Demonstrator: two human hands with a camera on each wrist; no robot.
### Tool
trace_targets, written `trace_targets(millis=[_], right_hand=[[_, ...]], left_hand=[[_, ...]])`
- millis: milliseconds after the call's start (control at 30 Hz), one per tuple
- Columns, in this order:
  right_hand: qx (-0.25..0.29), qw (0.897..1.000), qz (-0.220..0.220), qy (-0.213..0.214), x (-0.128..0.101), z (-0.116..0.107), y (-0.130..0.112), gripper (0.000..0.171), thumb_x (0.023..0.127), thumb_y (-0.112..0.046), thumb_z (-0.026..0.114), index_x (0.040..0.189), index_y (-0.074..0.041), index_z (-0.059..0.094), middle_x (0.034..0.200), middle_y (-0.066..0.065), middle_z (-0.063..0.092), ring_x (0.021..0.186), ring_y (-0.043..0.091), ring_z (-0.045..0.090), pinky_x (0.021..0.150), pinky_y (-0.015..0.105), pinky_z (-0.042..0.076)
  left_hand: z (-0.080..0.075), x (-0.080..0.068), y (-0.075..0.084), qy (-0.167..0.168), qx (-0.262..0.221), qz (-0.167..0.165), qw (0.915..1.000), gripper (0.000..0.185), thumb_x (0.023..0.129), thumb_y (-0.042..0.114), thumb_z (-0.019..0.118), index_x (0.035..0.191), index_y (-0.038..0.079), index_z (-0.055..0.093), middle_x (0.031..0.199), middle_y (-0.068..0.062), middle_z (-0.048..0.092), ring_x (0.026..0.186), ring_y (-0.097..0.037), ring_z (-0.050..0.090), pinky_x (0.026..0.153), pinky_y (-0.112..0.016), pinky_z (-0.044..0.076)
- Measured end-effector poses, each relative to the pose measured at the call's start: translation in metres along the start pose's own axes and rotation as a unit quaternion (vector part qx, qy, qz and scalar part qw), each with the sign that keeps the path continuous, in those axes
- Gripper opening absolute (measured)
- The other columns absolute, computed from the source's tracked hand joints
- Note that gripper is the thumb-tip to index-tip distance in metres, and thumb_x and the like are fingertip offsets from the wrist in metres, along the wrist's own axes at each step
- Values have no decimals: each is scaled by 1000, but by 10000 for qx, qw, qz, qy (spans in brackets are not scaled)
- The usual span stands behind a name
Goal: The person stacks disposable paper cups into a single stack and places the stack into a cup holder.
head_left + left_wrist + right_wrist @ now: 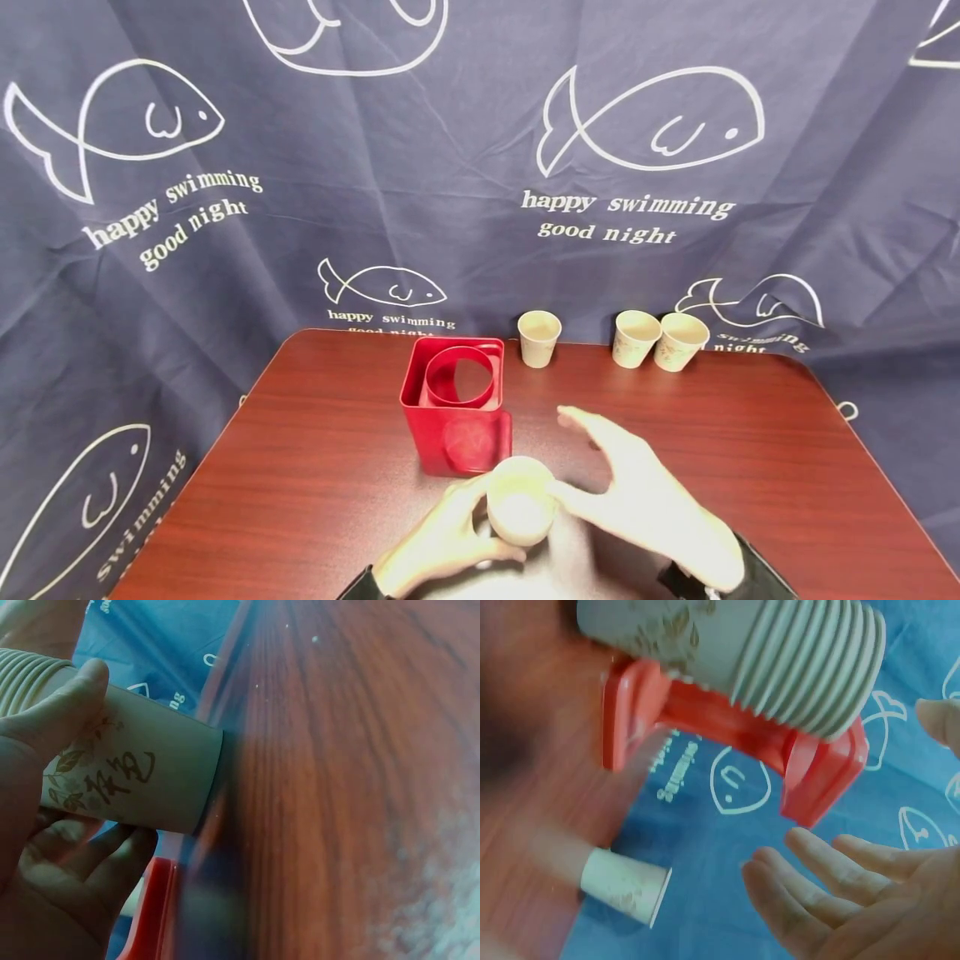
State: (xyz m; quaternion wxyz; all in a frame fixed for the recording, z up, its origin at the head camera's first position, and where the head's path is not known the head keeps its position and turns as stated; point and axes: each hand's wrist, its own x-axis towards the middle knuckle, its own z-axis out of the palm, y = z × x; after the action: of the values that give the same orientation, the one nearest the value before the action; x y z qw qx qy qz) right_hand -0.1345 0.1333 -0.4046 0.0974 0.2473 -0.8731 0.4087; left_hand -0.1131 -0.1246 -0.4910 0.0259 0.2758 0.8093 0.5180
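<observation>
My left hand grips a stack of nested paper cups, thumb and fingers around its side near the table's front. In the left wrist view, the stack has a leaf print and brown handwriting, with its base close to the tabletop. The rims of several cups show as ridges on the stack in the right wrist view. To the right of the stack, my right hand has its fingers spread and holds nothing; its thumb overlaps the stack's rim in the head view.
Just beyond the stack stands a red square holder with a round ring in its top. Along the table's back edge are three single paper cups: one cup behind the holder, two cups farther right. A blue fish-print curtain hangs behind.
</observation>
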Motion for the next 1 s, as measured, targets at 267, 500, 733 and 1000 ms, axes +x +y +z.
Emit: trace_targets(millis=[267,500,733,1000], right_hand=[[-66,9979,582,-276,27,-17,11,75,83,-53,83,147,-26,53,140,-4,63,130,20,59,107,50,50],[-90,9989,443,-89,49,-17,24,76,85,-46,83,147,-15,53,141,8,63,130,27,60,107,52,50],[-167,9974,694,-59,69,-12,33,82,85,-49,81,149,-10,50,146,12,58,135,29,55,110,54,47],[-412,9966,716,-70,93,-4,46,87,86,-51,79,153,-7,44,149,14,54,137,34,51,113,56,43]], left_hand=[[1,0,-1,29,-27,57,10000,81,75,31,94,145,32,54,130,14,68,117,-6,64,108,-30,50],[1,0,0,51,-13,9,10000,79,75,30,94,143,33,55,128,15,68,115,-6,64,106,-30,51],[1,1,0,94,200,91,9997,81,74,31,94,144,34,53,128,16,68,114,-5,65,106,-31,52],[1,1,-1,91,179,87,9998,80,75,32,94,144,33,53,127,15,68,113,-5,65,106,-31,52]])
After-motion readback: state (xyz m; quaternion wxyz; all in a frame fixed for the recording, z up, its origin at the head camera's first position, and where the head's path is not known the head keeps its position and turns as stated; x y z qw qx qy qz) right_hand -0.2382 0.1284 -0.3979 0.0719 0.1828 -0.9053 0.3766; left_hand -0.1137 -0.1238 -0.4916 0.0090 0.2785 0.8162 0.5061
